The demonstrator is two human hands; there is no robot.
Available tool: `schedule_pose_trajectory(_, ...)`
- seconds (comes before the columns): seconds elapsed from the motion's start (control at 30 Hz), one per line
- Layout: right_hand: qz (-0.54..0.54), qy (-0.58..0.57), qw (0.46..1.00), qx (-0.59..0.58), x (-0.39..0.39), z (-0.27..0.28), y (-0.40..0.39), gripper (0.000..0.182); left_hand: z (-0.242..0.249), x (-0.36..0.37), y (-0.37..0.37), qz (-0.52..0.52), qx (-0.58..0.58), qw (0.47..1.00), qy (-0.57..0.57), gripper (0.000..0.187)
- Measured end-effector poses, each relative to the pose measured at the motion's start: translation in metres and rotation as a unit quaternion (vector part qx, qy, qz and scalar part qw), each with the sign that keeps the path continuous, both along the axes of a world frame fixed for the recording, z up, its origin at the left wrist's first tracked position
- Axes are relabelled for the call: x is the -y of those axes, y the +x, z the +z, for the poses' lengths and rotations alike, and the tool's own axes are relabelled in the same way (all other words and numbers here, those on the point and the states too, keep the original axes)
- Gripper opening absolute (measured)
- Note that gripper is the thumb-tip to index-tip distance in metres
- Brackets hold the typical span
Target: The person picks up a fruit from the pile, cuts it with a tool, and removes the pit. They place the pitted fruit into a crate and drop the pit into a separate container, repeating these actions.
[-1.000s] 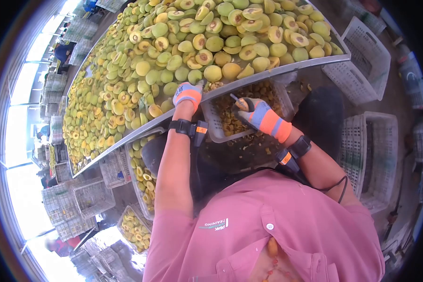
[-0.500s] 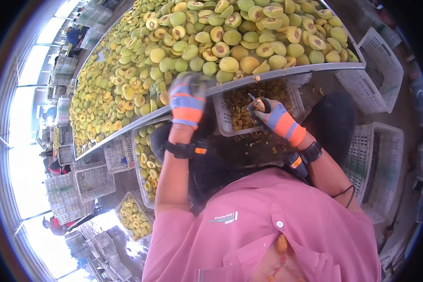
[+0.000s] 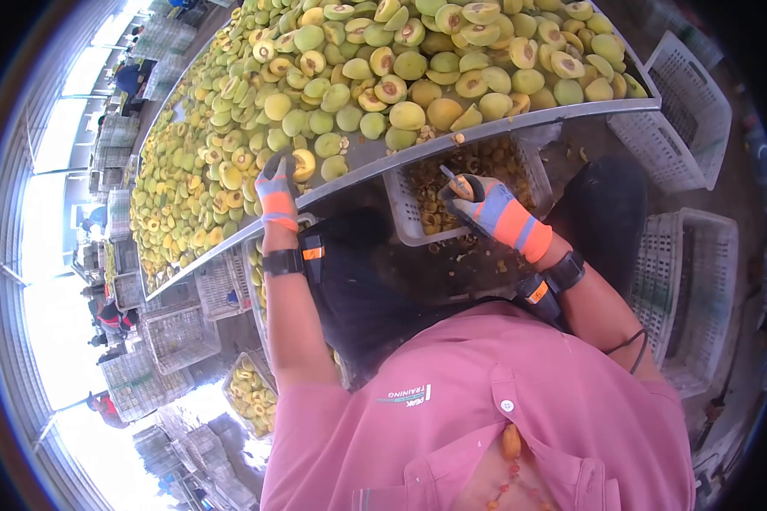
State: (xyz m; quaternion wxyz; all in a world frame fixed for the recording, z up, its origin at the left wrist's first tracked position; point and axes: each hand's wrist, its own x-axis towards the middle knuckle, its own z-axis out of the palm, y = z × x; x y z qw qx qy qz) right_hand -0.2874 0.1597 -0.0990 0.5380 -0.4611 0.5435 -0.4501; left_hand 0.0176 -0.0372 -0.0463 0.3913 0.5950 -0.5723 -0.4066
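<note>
Gloved in grey and orange, my left hand is at the near edge of the metal-rimmed table. Its fingers are closed against a yellow peach half with a brown hollow; their tips are partly hidden. My right hand, in a matching glove, is wrapped round the orange-brown handle of a small pitting tool, its thin metal tip pointing up and left. This hand is above a white crate of peach stones and scraps. Green-yellow peaches, many halved, are heaped across the table.
An empty white crate stands right of my leg, and another crate leans by the table's right corner. A crate of peach halves sits on the floor at left. Stacked crates and other people are farther left.
My left hand has moved left along the table edge and is now at a peach half. My right hand keeps its hold on the tool, almost unmoved. The view has shifted slightly.
</note>
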Motion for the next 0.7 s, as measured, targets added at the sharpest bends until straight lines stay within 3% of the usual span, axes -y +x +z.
schedule_pose_trajectory(0.1, 0.006, 0.1, 0.979, 0.176, 0.002, 0.014, 0.006, 0.018, 0.011, -0.027, -0.03, -0.045, -0.143, 0.989, -0.012, 0.031)
schedule_pose_trajectory(0.23, 0.024, 0.077, 0.974, 0.212, 0.005, 0.016, 0.021, 0.016, -0.021, -0.05, -0.078, -0.095, -0.214, 0.97, -0.061, 0.04)
schedule_pose_trajectory(0.4, 0.025, 0.106, 0.966, 0.234, 0.002, 0.029, 0.016, 0.016, -0.01, -0.085, -0.125, -0.169, -0.128, 0.972, -0.101, 0.05)
schedule_pose_trajectory(0.5, 0.015, 0.1, 0.97, 0.222, 0.005, 0.027, 0.015, 0.016, 0.001, -0.101, -0.138, -0.228, -0.005, 0.957, -0.176, 0.048)
schedule_pose_trajectory(0.53, 0.009, 0.086, 0.974, 0.208, 0.006, 0.025, 0.016, 0.016, -0.002, -0.103, -0.14, -0.23, -0.019, 0.96, -0.158, 0.044)
schedule_pose_trajectory(0.6, -0.001, 0.059, 0.982, 0.177, 0.007, 0.024, 0.018, 0.017, -0.001, -0.107, -0.149, -0.244, 0.039, 0.938, -0.243, 0.037)
schedule_pose_trajectory(0.7, 0.008, 0.137, 0.981, 0.14, 0.003, 0.041, 0.01, 0.019, 0.003, -0.108, -0.155, -0.248, 0.152, 0.897, -0.334, 0.025)
